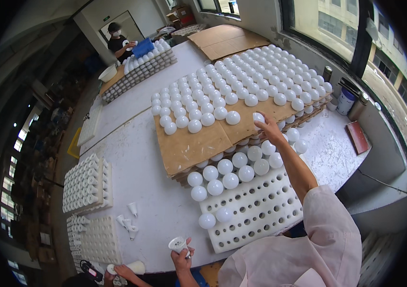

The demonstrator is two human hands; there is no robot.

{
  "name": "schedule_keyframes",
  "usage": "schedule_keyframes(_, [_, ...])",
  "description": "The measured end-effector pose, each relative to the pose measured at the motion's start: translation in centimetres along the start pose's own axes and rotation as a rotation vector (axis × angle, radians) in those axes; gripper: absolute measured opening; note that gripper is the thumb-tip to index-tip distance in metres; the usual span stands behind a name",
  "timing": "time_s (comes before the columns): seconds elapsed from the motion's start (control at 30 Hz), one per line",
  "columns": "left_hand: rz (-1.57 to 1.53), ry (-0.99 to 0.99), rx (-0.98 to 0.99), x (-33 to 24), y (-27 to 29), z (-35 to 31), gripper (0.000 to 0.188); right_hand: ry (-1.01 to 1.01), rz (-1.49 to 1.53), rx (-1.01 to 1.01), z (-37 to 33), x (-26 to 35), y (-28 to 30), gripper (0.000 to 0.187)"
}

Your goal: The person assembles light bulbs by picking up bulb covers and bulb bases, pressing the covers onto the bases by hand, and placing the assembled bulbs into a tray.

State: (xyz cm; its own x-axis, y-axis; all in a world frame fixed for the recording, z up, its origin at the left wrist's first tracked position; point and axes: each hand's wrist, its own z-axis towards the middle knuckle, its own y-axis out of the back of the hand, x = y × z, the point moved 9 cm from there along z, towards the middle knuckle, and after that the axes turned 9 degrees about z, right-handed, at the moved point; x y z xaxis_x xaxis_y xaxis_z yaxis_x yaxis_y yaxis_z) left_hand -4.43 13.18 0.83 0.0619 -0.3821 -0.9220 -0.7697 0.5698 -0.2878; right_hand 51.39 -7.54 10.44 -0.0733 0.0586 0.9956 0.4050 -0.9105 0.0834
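Observation:
My left hand point(182, 259) is closed round a white cone-shaped bulb base point(177, 244), its wide open end facing up, near the table's front edge. My right arm stretches far out over the table. The fingers of my right hand point(269, 129) are closed on a white round bulb cover point(258, 117) above a cardboard sheet point(195, 143). Rows of similar white bulb covers point(233, 118) stand on that sheet, stacked in layers. Nearer to me, a white foam tray point(251, 210) with round holes carries several more globes point(207, 220).
At the left, foam trays hold upright white bulb bases point(86, 184), with a few loose bases point(132, 208) beside them. A co-worker's hands point(124, 272) work at the lower left; another person point(117, 40) stands at the far end. Bottles point(346, 101) and a red box point(357, 137) line the right side.

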Motion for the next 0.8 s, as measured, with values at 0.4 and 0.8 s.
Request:
schedule_keyframes(0.4, [0.469, 0.125, 0.663, -1.6, -20.3, 0.0, 0.039, -0.079, 0.387, 0.818, -23.4, 0.0, -9.8, 0.087])
schedule_keyframes(0.8, [0.504, 0.128, 0.748, -0.4, -19.3, -1.9, 0.045, -0.100, 0.135, 0.999, -28.6, 0.9, -12.2, 0.077])
